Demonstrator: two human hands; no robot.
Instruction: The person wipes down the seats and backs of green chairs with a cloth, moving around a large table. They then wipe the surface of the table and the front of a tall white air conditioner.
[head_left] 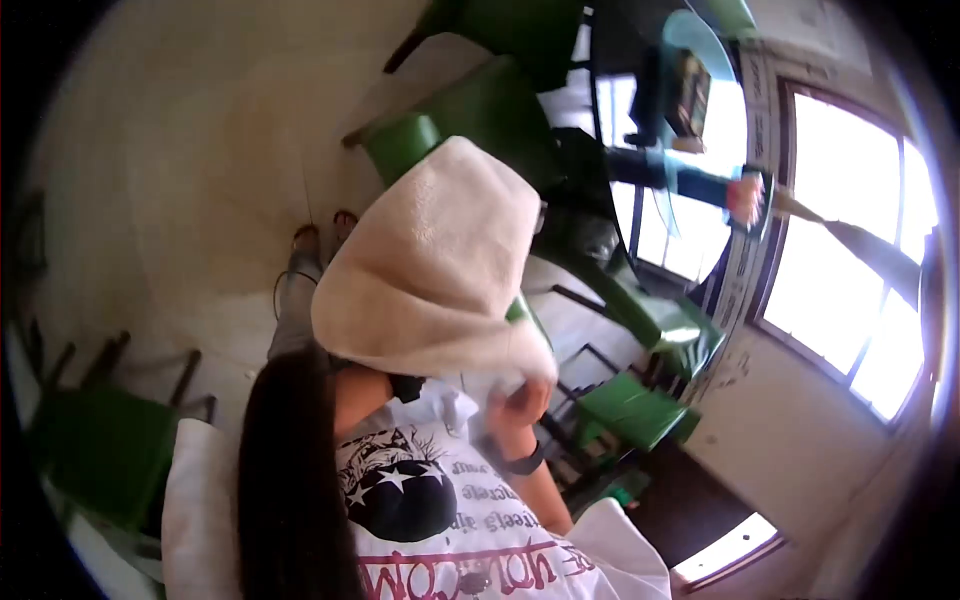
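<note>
The right hand [520, 403] is raised before the chest, fingers curled closed, a dark band on its wrist and the forearm bent. The left hand is hidden, only its bent arm showing.

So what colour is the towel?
Cream white; the towel shows best in the head view.

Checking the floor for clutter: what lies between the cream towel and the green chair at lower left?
In the head view, only bare pale floor separates the cream fluffy towel from the green chair.
</note>
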